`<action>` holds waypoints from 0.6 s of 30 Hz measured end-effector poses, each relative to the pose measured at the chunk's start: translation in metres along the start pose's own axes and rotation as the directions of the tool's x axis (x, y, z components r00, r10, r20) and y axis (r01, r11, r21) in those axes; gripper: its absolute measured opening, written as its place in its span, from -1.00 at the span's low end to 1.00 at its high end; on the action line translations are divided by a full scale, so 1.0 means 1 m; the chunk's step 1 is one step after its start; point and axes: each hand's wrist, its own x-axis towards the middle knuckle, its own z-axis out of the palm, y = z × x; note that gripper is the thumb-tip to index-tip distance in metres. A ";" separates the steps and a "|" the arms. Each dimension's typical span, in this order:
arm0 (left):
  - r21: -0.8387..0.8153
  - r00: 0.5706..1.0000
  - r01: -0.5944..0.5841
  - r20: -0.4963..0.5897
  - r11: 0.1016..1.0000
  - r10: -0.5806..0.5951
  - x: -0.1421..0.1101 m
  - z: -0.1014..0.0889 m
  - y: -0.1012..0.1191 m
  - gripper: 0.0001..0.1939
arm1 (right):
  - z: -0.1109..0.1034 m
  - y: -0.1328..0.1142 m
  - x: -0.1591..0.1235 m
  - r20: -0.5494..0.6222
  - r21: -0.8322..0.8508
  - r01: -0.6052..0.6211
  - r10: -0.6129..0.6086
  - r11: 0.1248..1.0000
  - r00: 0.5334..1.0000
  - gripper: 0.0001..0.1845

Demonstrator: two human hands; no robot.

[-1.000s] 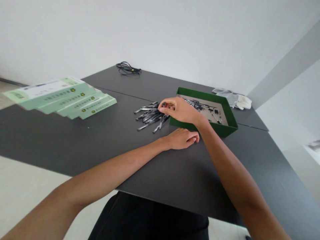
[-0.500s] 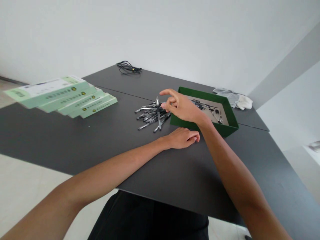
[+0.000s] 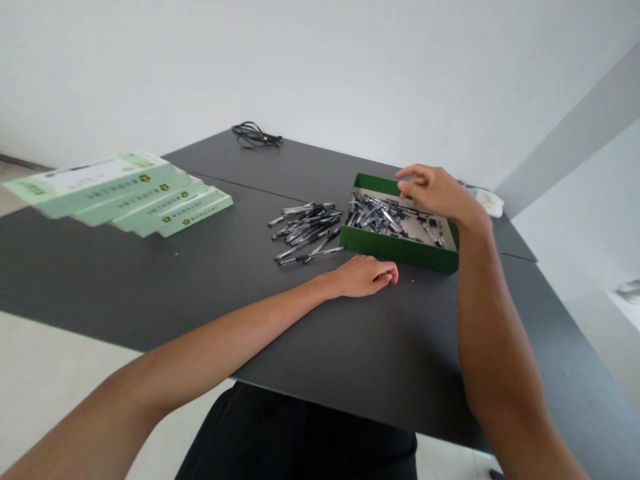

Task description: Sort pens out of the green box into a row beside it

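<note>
The right hand (image 3: 436, 192) is raised over the far right part of the green box (image 3: 400, 252), thumb and index finger parted, with nothing visible between them. The left hand (image 3: 367, 276), loosely closed with fingers curled, rests on the table (image 3: 380, 347) just in front of the box.

Left of the right hand, beyond the left hand and slightly to its left, lies the loose pile of pens (image 3: 305, 230). Most of their long axes run crosswise, right ends angled away from the person. The nearest pen (image 3: 311, 256) slants less, its right end at the box's near left corner; which end is the tip is too small to tell. Below and left of the right hand, the pens in the box (image 3: 377, 217) point in mixed directions.

Half a second ago the right hand was beside the pile with a pen steeply upright at its fingers; that nearest pen was not lying there then. The left hand has not moved.
</note>
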 end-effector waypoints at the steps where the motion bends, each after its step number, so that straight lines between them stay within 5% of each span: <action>1: 0.001 1.000 -0.006 -0.004 1.000 0.006 0.000 0.000 0.000 -0.78 | -0.004 0.016 0.000 -0.031 -0.069 -0.065 0.063 0.995 0.998 -0.51; 7: 0.002 1.000 0.004 -0.005 1.000 -0.004 0.000 0.000 -0.001 -0.78 | 0.004 0.084 0.004 0.052 -0.323 -0.336 0.371 0.885 0.927 -0.61; 14: 0.018 1.000 0.001 0.001 1.000 -0.001 0.000 0.000 0.000 -0.77 | 0.031 0.077 0.013 0.318 -0.345 -0.234 0.348 0.909 0.882 -0.59; 18: 0.019 1.000 -0.001 -0.002 1.000 0.001 0.000 0.000 0.001 -0.77 | 0.049 0.074 0.022 0.375 -0.395 -0.184 0.341 0.900 0.862 -0.52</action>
